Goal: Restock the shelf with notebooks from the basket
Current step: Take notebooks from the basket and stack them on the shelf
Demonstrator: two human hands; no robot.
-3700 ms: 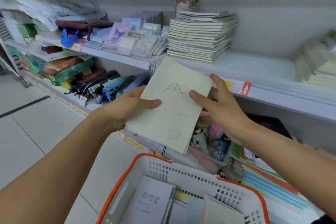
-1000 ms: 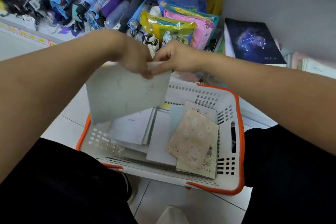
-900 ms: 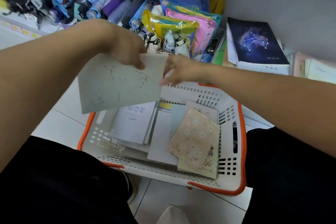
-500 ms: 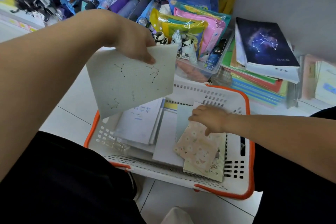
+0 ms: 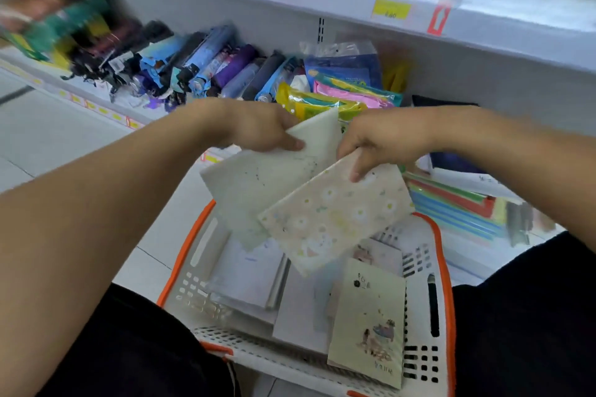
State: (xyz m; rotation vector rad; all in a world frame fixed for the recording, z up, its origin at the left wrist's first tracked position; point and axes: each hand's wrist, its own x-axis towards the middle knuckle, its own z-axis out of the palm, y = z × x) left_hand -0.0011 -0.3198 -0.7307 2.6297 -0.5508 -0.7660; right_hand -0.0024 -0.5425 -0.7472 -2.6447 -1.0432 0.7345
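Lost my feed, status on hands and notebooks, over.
Left hand grips pale constellation notebook. Right hand grips floral notebook, overlapping it. Both above basket, more notebooks inside. Nothing in the way.

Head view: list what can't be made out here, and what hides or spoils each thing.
- Pale green notebook: lower corner behind the floral notebook; print motion-blurred.
- Basket: bottom rim cut by the frame's lower edge; its stack partly under both held notebooks.
- Yellow price tag: figures blurred.
- Upper-left shelf goods: smeared by motion.
- Dark notebook: mostly behind the right hand.
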